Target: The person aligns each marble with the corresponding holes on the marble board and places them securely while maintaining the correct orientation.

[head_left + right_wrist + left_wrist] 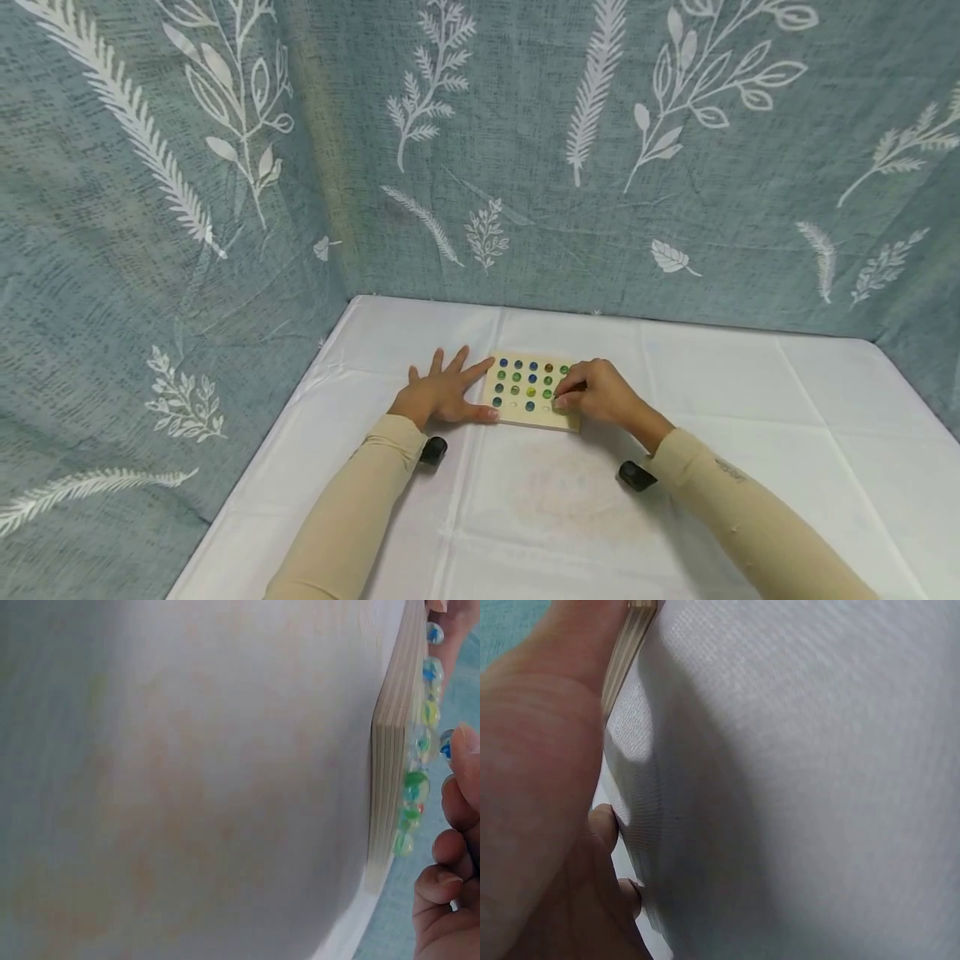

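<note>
A pale wooden board (566, 421) with rows of glass marbles lies on the table in the head view. My left hand (438, 393) spreads its fingers at the board's left side, thumb and index fingertips touching its edge. The left wrist view shows the layered board edge (626, 664) beside that thumb. Over the board's right side, my right hand (603, 393) pinches a clear marble with blue inside (446, 744), just above the seated marbles (416, 786). A small whitish spot (454, 905) shows between its curled lower fingers. Two bare hollows (513, 404) show in the front row.
A white cloth (750, 467) with creases covers the table. Blue-green curtains (540, 242) with white leaf prints hang behind and to the left. Black wrist cameras (637, 476) sit under both sleeves, close over the cloth.
</note>
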Motion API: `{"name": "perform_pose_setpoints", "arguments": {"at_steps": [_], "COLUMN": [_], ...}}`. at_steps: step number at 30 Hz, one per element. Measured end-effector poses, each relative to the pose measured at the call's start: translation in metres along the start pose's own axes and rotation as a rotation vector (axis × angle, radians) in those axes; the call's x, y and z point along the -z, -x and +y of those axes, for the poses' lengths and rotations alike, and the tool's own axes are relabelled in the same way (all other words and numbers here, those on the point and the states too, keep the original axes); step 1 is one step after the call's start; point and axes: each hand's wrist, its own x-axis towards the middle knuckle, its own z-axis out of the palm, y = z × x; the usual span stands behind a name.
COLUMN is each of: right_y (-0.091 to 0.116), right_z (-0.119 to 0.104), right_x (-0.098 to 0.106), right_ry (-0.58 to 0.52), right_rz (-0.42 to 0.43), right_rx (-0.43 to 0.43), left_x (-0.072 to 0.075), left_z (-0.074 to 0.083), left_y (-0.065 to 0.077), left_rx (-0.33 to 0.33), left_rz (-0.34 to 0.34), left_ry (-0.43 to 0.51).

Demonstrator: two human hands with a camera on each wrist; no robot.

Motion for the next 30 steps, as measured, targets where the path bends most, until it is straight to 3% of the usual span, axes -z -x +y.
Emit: {"name": "perform_pose_setpoints", "arguments": {"at_steps": [17,30], "right_y": [-0.01,-0.011], "right_z": [-0.009,-0.011], "right_x": [-0.007,-0.005], "right_ry": [0.035,0.117], "right_rz": [-0.057,-0.106], "right_rx": [0.031,-0.004], "left_x": [0.002,0.0], "left_z": [0.001,0.001], "left_y": [-0.002,-0.007], "left_rx": [0.005,0.001], "left_rz": [-0.005,0.002], "left_ry": [-0.012,-0.001]}}
